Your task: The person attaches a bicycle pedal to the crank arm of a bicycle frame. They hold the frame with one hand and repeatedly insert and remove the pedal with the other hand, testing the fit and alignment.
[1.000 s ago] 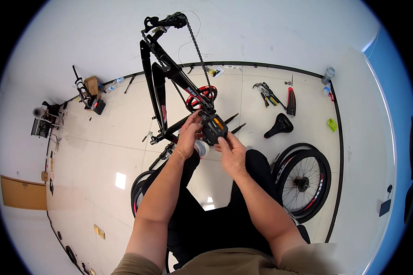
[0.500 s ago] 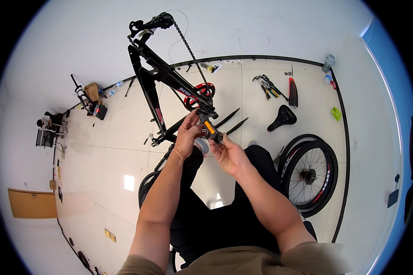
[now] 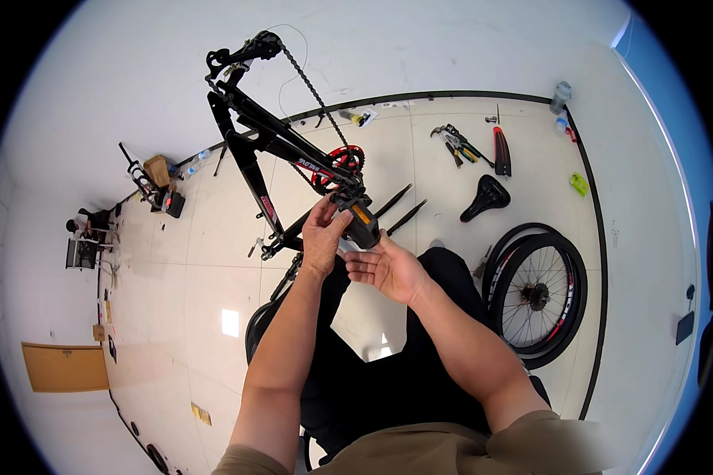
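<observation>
Here, a broad floor of pale glossy tiles [image 3: 162, 317] spreads beneath you, and the largest thing on view is the black bicycle frame with red and white markings [image 3: 282, 146], slanting up and away to your left. To your right, by your knee, lie two overlapping spoked wheels with black tyres [image 3: 537, 298]. Farther out on that side you have the long red-and-black mudguard [image 3: 502, 152], and nearer to you the black saddle with a tapered nose [image 3: 485, 198]; a cluster of hand tools with dark and orange grips [image 3: 459, 148] lies just left of the mudguard.

Your left hand [image 3: 322, 237] is closed on the inner end of a blocky black pedal [image 3: 363, 228] — thumb against its side, fingers bent towards the frame. Your right hand [image 3: 392, 269] is open, palm up, its fingers spread below the pedal and its thumb at the outer end. The pedal sits between your hands, just below the red toothed chainring [image 3: 358, 160] — whether it is joined to the crank, you cannot tell. Smallest is the orange reflector strip [image 3: 361, 213] along the pedal's edge.
</observation>
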The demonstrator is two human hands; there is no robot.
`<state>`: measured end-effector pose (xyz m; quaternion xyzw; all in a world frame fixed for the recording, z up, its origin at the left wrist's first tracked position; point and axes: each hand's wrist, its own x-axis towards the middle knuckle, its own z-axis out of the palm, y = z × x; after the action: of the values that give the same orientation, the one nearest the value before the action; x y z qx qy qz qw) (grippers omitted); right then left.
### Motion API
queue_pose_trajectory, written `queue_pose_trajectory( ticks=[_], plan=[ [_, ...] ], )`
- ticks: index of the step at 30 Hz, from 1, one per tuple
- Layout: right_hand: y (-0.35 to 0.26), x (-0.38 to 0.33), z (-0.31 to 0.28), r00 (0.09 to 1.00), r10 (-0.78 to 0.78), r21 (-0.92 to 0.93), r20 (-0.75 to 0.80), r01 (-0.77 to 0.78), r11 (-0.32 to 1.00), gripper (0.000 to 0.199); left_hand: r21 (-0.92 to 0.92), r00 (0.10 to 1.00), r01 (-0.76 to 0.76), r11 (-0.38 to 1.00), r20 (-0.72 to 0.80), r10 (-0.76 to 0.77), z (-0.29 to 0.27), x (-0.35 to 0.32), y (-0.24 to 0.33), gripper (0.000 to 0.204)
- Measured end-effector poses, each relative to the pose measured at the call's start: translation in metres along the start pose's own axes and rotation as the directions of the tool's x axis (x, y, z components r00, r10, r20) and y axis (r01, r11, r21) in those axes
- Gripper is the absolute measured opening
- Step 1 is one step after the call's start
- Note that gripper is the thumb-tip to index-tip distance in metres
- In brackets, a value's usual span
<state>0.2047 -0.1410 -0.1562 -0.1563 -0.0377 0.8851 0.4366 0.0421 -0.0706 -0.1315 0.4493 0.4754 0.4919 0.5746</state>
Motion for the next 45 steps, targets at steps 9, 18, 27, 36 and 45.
queue_pose_trajectory(
  ticks=[9, 18, 27, 36, 45],
  plan=[
    [0.019, 0.001, -0.005, 0.785, -0.619, -0.718, 0.032, 0.449, 0.532, 0.039, -0.014, 0.999, -0.014, 1.0, -0.029, 0.013, 0.002, 0.001, -0.001, 0.053],
    [0.007, 0.0, 0.004, 0.871, -0.474, -0.42, -0.132, 0.384, 0.822, 0.033, -0.051, 0.989, 0.135, 0.99, 0.072, -0.131, 0.001, 0.0, 0.018, 0.047],
    [-0.003, 0.003, -0.007, 0.977, -0.21, 0.103, 0.03, 0.206, 0.973, 0.035, -0.029, 0.989, 0.139, 0.99, 0.052, -0.137, -0.013, 0.008, 0.004, 0.054],
    [0.006, 0.009, -0.021, 0.992, -0.079, 0.33, 0.1, 0.041, 0.943, 0.037, -0.088, 0.977, 0.119, 0.989, 0.191, -0.1, -0.008, -0.004, 0.017, 0.066],
    [-0.002, 0.004, -0.013, 0.983, 0.028, 0.102, 0.18, -0.047, 0.994, 0.049, 0.057, 0.999, 0.026, 0.998, 0.016, -0.027, -0.002, 0.001, 0.003, 0.052]
  ],
)
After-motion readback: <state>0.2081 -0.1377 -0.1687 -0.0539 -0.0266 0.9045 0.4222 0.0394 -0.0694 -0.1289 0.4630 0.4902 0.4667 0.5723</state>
